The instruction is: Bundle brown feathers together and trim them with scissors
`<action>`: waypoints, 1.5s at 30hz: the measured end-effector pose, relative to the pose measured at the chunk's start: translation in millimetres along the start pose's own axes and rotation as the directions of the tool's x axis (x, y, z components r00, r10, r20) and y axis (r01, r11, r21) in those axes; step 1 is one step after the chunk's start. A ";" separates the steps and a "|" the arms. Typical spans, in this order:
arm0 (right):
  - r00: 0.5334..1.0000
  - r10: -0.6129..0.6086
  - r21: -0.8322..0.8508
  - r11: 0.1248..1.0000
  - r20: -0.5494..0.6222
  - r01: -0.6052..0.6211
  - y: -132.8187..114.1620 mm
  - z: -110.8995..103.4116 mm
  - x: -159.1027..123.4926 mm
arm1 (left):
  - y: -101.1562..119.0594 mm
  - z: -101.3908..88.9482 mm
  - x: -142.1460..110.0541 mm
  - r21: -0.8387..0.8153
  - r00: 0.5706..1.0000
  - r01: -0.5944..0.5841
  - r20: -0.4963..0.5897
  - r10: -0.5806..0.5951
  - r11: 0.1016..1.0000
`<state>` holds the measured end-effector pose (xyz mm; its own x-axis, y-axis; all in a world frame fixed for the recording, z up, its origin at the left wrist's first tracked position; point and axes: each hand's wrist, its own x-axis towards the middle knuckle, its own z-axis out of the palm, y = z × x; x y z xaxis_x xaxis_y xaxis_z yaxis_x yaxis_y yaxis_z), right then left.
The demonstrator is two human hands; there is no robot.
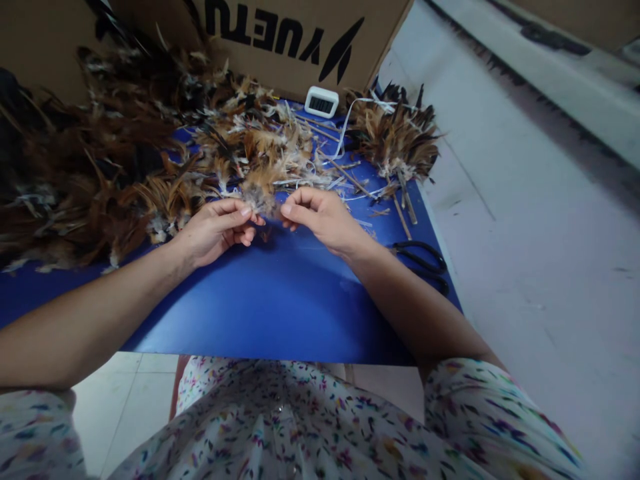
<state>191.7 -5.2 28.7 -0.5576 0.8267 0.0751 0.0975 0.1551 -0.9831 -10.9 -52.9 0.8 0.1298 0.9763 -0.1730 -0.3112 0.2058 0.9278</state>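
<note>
My left hand [220,230] is closed in a pinch on a small brown feather [263,200] with grey fluff at its base. Just to the right, my right hand [320,217] has thumb and forefinger pressed together at the edge of that fluff. Whatever those right fingertips grip is too small to make out. Both hands hover over the front part of the blue tabletop [290,300]. Right behind them spreads a loose pile of brown and tan feathers [250,147]. A larger, darker heap of feathers [100,153] lies to the left.
Black-handled scissors [423,257] lie by the table's right edge. Behind them are a bundle of feathers [395,133], thin sticks [350,179] and a white strip [344,133]. A small white digital timer [321,103] stands before a cardboard box [280,60]. A white wall [540,220] borders the right.
</note>
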 end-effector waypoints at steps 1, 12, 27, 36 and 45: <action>1.000 0.001 0.005 1.000 0.006 -0.001 -0.6 0.3 -0.3 | 0.3 0.2 0.1 -0.002 1.000 -0.003 -0.002 0.003 1.000; 0.997 0.023 0.072 0.997 0.079 -0.029 -4.7 0.9 -2.7 | 2.7 3.0 -2.3 -0.079 1.000 0.014 0.004 -0.014 0.997; 0.992 0.035 0.078 0.996 0.122 -0.045 -0.3 1.2 -2.4 | 2.2 2.7 -0.9 -0.112 0.998 0.028 -0.061 -0.035 0.993; 0.985 0.026 0.193 0.979 0.170 -0.060 6.3 4.6 -2.7 | 4.5 6.8 -2.7 -0.105 0.995 0.053 -0.075 -0.061 0.993; 0.978 -0.083 0.053 0.996 0.190 0.075 18.1 10.7 -1.4 | 1.9 7.9 -4.4 -0.139 0.994 0.083 -0.056 -0.092 0.987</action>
<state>185.4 -9.4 9.0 -0.7100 0.6933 0.1237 0.0119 0.1874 -0.9822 -4.6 -57.3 5.9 0.1045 0.9555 -0.2757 -0.4269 0.2935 0.8553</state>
